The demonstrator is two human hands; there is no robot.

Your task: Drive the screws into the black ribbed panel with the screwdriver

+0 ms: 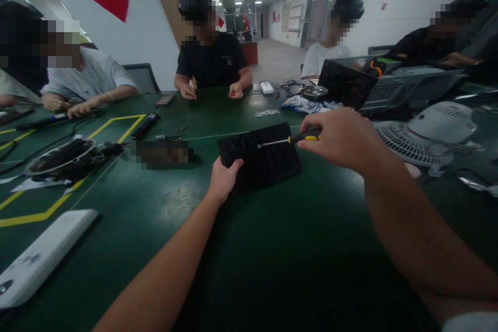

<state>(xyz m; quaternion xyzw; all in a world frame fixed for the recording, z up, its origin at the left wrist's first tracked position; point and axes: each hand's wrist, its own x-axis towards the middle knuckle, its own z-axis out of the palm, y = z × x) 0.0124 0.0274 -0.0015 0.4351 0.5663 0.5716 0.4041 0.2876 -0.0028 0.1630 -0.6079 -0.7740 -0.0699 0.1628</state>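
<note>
A flat black rectangular panel (272,166) is tilted up over the green table in front of me. My left hand (225,176) grips its lower left edge, thumb on the face and the other fingers mostly hidden behind. In my right hand (340,137) is a screwdriver (307,137) with a black and yellow handle, held between thumb and fingers. Its metal shaft points left across the panel, and the tip meets or nearly meets a small light spot, perhaps a screw, near the panel's middle.
A white fan (436,129) and an opened metal case (412,88) stand on the right. At the lower left lies a long white device (46,257). Cables in a ring-shaped part (62,158) and a black cylinder (145,125) lie on the left. Several people sit around the green table (295,249).
</note>
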